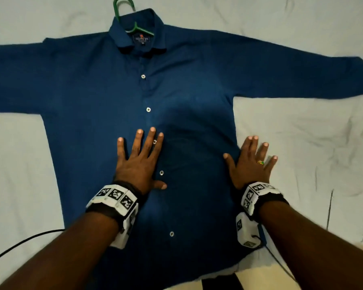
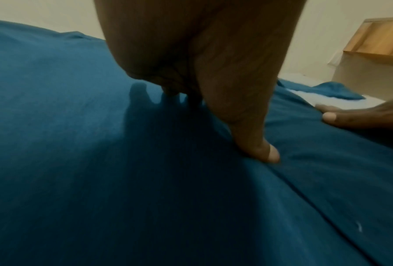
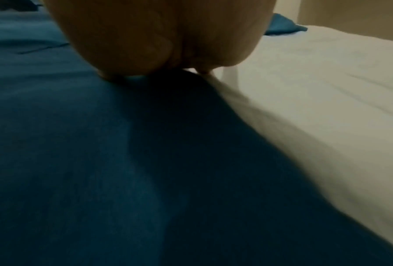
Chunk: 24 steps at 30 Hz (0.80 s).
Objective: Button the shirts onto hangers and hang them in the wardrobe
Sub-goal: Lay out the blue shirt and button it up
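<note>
A dark blue shirt (image 1: 88, 84) lies front up and spread flat on the bed, sleeves out to both sides, its placket buttoned with several white buttons. A green hanger (image 1: 122, 9) sits inside it, the hook sticking out past the collar. My left hand (image 1: 137, 158) lies flat with fingers spread on the shirt front (image 2: 65, 144), just left of the placket. My right hand (image 1: 252, 162) presses flat on the shirt's right side seam, half on the sheet. In the right wrist view the palm (image 3: 145, 36) rests where the shirt (image 3: 77, 162) meets the sheet (image 3: 327, 108).
The pale grey bedsheet (image 1: 302, 143) surrounds the shirt. A black cable (image 1: 19, 243) runs across the sheet at lower left. A wooden piece of furniture (image 2: 377, 45) stands beyond the bed. The bed's near edge (image 1: 249, 275) shows at the bottom.
</note>
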{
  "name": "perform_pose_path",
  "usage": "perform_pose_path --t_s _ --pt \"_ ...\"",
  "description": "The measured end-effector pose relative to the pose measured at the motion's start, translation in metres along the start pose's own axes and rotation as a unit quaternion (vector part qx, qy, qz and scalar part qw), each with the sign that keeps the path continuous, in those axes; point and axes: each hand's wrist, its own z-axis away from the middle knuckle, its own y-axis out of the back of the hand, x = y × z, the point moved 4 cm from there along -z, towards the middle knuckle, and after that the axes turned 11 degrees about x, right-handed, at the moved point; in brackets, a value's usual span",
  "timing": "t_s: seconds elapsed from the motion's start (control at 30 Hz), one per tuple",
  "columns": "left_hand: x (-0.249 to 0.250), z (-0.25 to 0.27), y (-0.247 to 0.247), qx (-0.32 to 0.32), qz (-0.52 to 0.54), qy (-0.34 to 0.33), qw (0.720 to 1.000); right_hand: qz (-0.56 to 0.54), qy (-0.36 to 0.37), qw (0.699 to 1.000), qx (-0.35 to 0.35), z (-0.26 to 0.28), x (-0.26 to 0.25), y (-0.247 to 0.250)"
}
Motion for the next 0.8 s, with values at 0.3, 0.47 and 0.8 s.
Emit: perform_pose_path --t_s 0.3,0.47,0.8 --pt "-0.027 -0.09 0.026 0.041 -0.018 0.005 0.999 0.003 0.344 0.939 0.008 -0.089 -0.159 0.017" --pt "-0.034 -0.09 0.03 -0.003 -0.014 0.004 1.0 0.046 0.15 0.988 -0.011 -0.157 -0.038 0.043" --pt "0.001 -0.185 0.067 0.108 0.005 -0.037 0.993 0.031 0.386 0.922 0.016 -0.169 -0.185 0.053"
